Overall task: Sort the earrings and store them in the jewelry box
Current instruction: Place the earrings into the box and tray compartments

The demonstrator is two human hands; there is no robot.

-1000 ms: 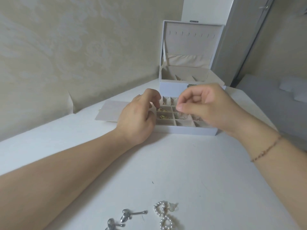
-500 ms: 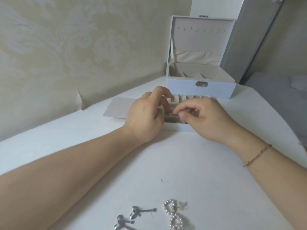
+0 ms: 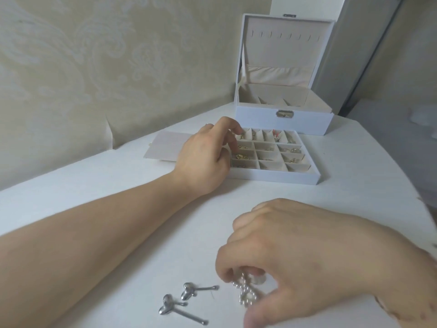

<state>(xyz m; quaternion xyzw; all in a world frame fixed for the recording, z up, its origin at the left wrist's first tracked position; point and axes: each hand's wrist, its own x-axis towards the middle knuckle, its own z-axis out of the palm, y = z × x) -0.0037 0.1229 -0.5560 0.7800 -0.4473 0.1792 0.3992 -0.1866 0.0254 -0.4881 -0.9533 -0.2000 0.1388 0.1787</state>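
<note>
Right hand (image 3: 307,252) fingers (image 3: 224,268) pinch pearl earring (image 3: 246,292) on counter (image 3: 118,197); left hand (image 3: 203,159) fingers loosely curled, grasping nothing, resting at divided tray (image 3: 272,181) edge.

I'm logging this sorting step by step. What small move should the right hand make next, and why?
Probably close the fingertips on the pearl earring and lift it. The right hand is curled over it, fingers touching the beads, though a firm grip isn't clear. The left hand rests at the divided tray, which shows free compartments.
</note>
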